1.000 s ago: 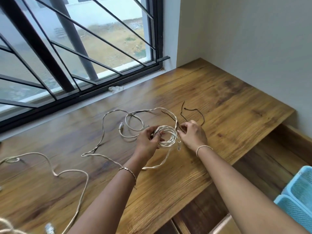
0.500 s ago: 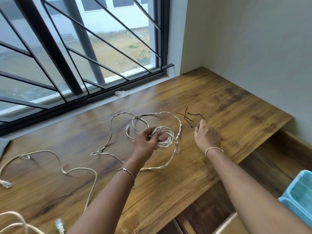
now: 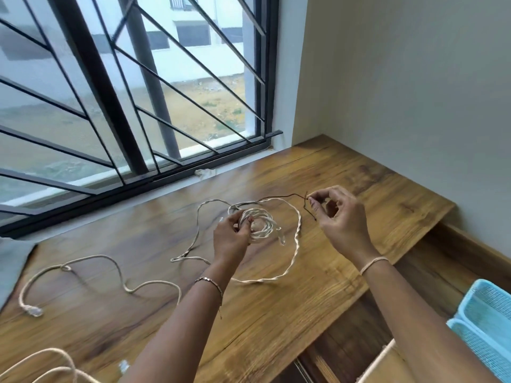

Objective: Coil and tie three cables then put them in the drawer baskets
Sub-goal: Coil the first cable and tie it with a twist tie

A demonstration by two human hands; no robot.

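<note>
Item, window grille [image 3: 94,78]: dark bars, filling the upper left of the frame. Item, wooden worktop [image 3: 359,183]: ran across the middle and lower left and carried all the cables. Item, blue mesh basket [image 3: 486,322]: lower right edge, below the worktop and well apart from the hands. Item, loose cream cable [image 3: 128,290]: sprawled uncoiled at the lower left, with a connector at its end. Item, further cream cable [image 3: 52,351]: bottom left corner, only partly in frame. Item, coiled cable [image 3: 262,223]: centre of the frame, wound into a small ring with a long tail looping over the worktop. Item, left hand [image 3: 231,236]: fingers clamped round the near side of the ring. Item, right hand [image 3: 337,217]: right of centre, thumb and forefinger pinched together on the tie, remaining fingers curled loosely. Item, dark thin tie [image 3: 293,194]: stretched from that pinch towards the ring. Step judged in hand: tying the first cable. The next move would call for winding in the tail, then passing the tie round the ring and twisting it fast without letting the turns spring loose.
</note>
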